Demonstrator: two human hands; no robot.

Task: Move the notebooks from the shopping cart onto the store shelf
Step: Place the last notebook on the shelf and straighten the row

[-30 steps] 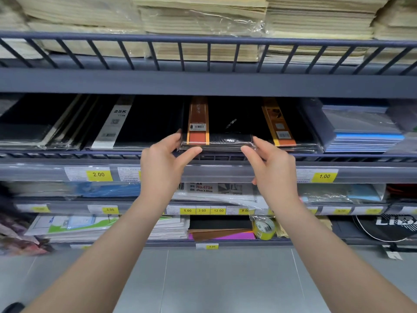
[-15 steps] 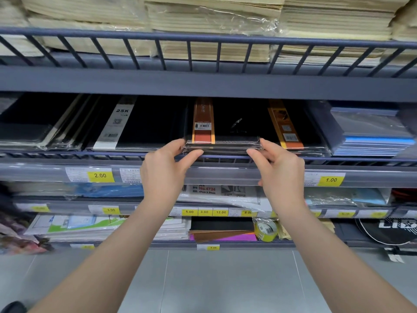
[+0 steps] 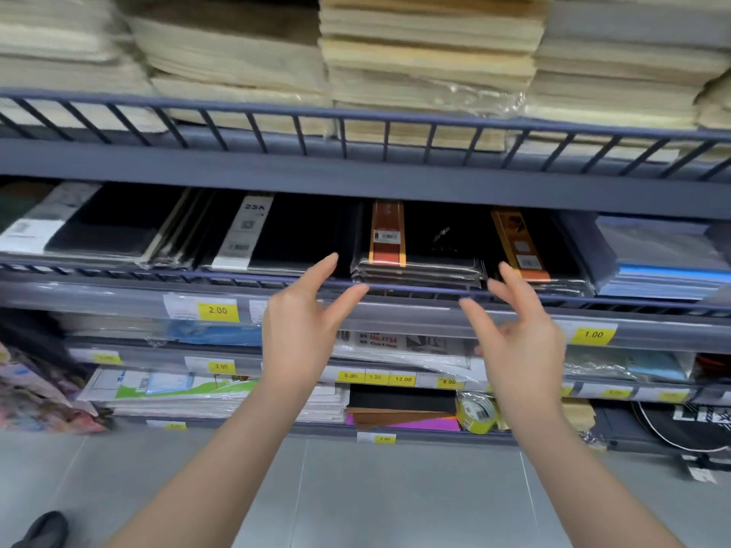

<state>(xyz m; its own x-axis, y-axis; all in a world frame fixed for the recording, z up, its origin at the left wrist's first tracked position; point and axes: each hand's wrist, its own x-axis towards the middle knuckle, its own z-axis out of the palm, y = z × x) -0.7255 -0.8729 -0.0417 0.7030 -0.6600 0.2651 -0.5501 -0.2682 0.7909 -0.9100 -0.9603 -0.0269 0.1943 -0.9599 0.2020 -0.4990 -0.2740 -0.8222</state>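
A stack of black notebooks [image 3: 419, 267] with an orange band, wrapped in clear plastic, lies flat on the grey store shelf [image 3: 118, 292] behind its low front rail. My left hand [image 3: 304, 330] hovers just in front of the stack's left corner, fingers spread, touching nothing. My right hand [image 3: 518, 342] is open in front of the stack's right corner, a little apart from it. The shopping cart is out of view.
More black notebooks [image 3: 285, 235] lie left of the stack, another orange-banded pile [image 3: 530, 255] and blue pads [image 3: 664, 267] to the right. Cream paper stacks [image 3: 427, 65] fill the shelf above. Lower shelves hold paper packs and tape [image 3: 476, 415]. Grey floor lies below.
Both hands have let go of the notebook stack and pulled back toward me with fingers spread. The stack stays on the shelf. The camera has tilted a little.
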